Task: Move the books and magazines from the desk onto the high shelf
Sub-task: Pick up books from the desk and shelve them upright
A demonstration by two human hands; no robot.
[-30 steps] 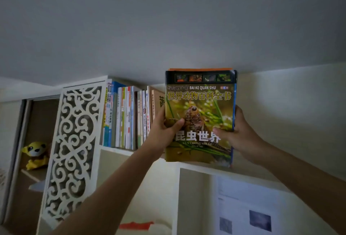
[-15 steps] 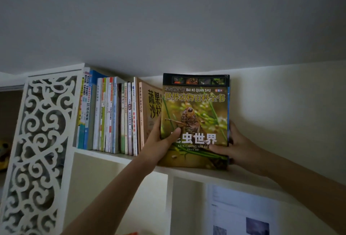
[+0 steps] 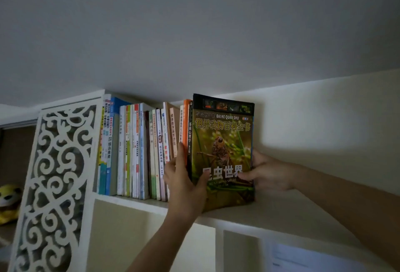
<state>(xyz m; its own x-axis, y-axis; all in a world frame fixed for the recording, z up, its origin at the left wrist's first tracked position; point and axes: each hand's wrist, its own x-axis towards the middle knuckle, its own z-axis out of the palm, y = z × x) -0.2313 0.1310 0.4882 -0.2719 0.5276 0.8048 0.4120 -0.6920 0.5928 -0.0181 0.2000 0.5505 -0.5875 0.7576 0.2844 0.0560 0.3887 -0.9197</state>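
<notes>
High shelf (image 3: pixel 281 213) — book row (image 3: pixel 138 152), hands (image 3: pixel 186 185) gripping insect book (image 3: pixel 223 146)

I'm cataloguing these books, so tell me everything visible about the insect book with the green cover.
The insect book is a glossy softcover: green-yellow cover, close-up insect photo, black top band with small pictures, yellow and white Chinese titles, "BAI KE QUAN SHU". It stands upright on the high shelf, cover outward, beside the row of books. The left hand and right hand grip its edges.

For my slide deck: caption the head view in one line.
Both hands, left hand and right hand, stand an insect encyclopedia upright against the book row on the high shelf.
</notes>
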